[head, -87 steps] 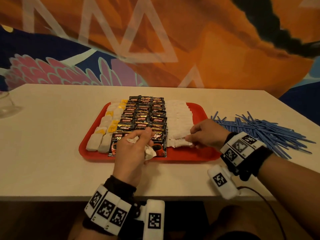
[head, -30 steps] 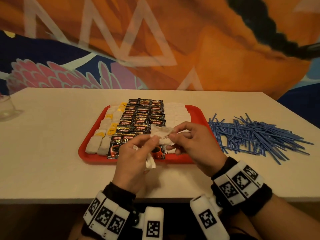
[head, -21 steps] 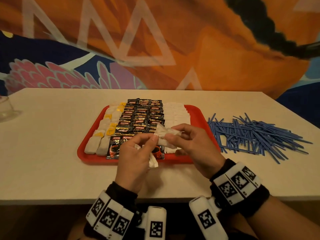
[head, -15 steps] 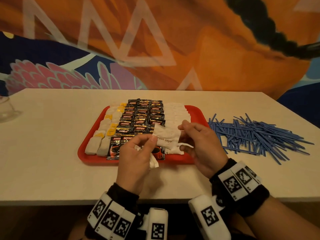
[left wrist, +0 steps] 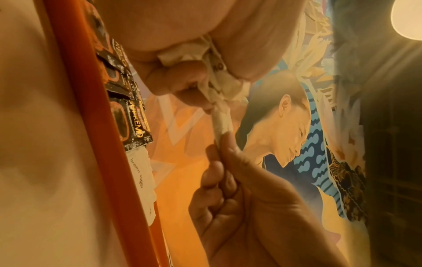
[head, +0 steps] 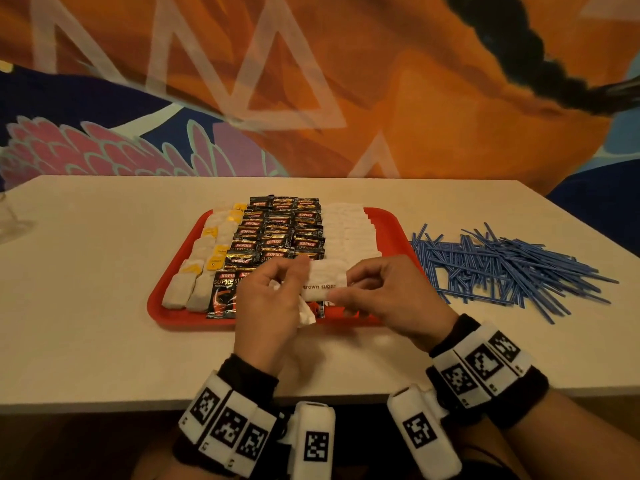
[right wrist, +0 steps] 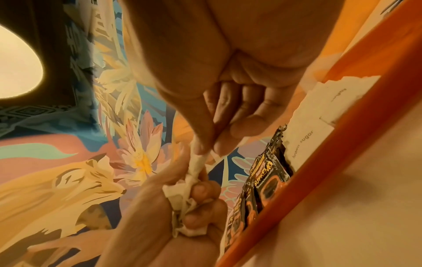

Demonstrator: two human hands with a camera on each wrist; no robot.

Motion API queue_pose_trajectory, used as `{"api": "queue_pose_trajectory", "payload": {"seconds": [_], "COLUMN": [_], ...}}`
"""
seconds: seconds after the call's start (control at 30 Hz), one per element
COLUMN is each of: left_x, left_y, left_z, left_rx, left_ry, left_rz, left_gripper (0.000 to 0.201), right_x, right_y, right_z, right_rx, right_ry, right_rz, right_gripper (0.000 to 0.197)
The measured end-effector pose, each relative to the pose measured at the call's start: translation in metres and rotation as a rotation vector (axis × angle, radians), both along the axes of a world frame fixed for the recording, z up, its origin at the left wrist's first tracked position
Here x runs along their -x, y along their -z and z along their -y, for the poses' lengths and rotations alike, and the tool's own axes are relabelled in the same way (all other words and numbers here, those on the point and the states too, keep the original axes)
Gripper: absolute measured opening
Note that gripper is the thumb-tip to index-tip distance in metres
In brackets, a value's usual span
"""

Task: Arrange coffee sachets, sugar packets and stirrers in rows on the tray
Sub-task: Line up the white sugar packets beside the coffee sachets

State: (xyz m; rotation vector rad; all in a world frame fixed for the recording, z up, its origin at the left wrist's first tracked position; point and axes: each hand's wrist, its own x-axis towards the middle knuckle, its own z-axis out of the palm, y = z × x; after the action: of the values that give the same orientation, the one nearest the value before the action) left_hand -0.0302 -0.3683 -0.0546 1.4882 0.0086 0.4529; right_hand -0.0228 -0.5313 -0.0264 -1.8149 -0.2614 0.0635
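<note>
A: What are the hands doing?

B: In the lower middle of the head view, both pinch one white brown sugar packet, held flat above the near edge of the red tray. The left hand grips its left end between thumb and fingertips, with more crumpled white packets bunched in its curled fingers. The right hand clamps the right end between thumb and forefinger, other fingers curled under.

A: And the tray?

B: It sits mid-frame on the pale table. White and yellow sachets run in rows down its left side, black Kopiko coffee sachets fill the centre, and white sugar packets line the right.

A: The stirrers?

B: A loose heap of blue stirrers lies on the table at right, just beside the tray, apart from the hands.

A: Anything else?

B: A glass at the far left edge.
</note>
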Motion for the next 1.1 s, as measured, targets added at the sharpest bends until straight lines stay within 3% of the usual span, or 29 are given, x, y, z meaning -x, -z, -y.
{"api": "queue_pose_trajectory", "payload": {"seconds": [0.17, 0.27, 0.47, 0.7, 0.83, 1.0, 1.1], "left_x": [-0.002, -0.004, -0.005, -0.006, -0.004, -0.005, -0.004], "left_y": [0.002, 0.003, 0.002, 0.01, 0.01, 0.01, 0.01], "left_z": [0.004, 0.006, 0.001, -0.013, -0.013, -0.014, -0.013], "left_rx": [-0.041, -0.048, 0.016, 0.051, 0.038, 0.033, 0.027], "left_ry": [-0.014, 0.005, -0.027, -0.012, 0.012, 0.017, 0.013], "left_rz": [-0.003, -0.02, -0.082, -0.139, -0.147, -0.16, -0.159], "left_gripper": [0.026, 0.031, 0.032, 0.03, 0.03, 0.032, 0.032], "right_x": [0.0, -0.003, -0.025, -0.053, -0.061, -0.063, -0.064], "right_y": [0.001, 0.001, -0.009, -0.002, 0.0, 0.0, -0.002], "right_z": [0.001, 0.0, 0.027, 0.057, 0.056, 0.051, 0.046], "right_rx": [-0.117, -0.076, 0.038, 0.349, 0.39, 0.746, 0.841], "right_ry": [0.021, -0.008, 0.095, 0.078, 0.058, 0.082, 0.082], "right_rz": [-0.014, -0.019, -0.057, -0.281, -0.338, -0.287, -0.244], "right_gripper": [0.013, 0.01, 0.021, 0.007, 0.01, 0.017, 0.018]}}
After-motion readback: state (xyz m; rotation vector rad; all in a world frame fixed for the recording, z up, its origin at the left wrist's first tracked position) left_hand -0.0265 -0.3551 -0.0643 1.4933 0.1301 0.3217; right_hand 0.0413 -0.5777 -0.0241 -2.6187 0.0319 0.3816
